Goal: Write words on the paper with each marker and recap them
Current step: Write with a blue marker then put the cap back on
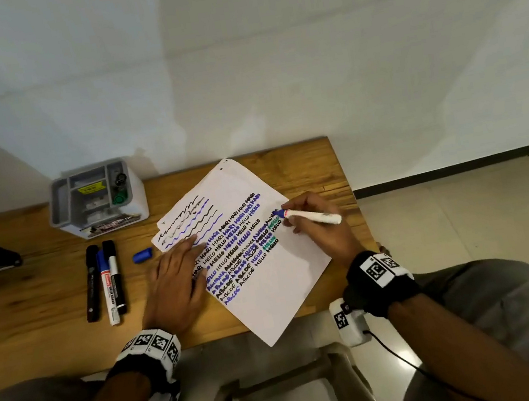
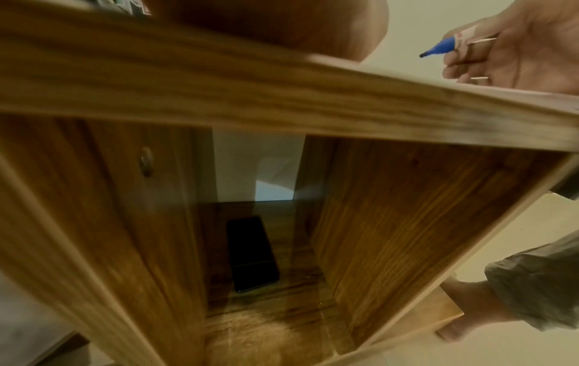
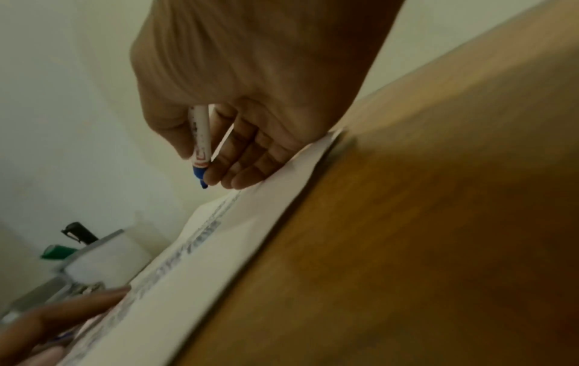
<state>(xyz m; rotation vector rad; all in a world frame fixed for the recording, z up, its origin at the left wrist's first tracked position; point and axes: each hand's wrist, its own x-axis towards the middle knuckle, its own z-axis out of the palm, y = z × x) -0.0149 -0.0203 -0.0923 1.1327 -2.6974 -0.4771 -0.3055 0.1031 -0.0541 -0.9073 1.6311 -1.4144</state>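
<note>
A white sheet of paper (image 1: 268, 276) covered in rows of black, blue and green words lies slanted on the wooden table (image 1: 42, 270). My right hand (image 1: 315, 223) grips an uncapped blue marker (image 1: 311, 218), its tip at the right end of the written rows; the same marker (image 3: 200, 141) shows in the right wrist view just above the paper (image 3: 219, 260). My left hand (image 1: 179, 283) lies flat on the sheet's left side, fingers straight. The loose blue cap (image 1: 143, 255) rests on the table left of the paper.
Three capped markers (image 1: 104, 281) lie side by side left of the cap. A grey organiser box (image 1: 96, 199) with a green and a black marker stands at the back left. A phone (image 2: 250, 255) lies on the shelf under the table. The paper overhangs the table's front edge.
</note>
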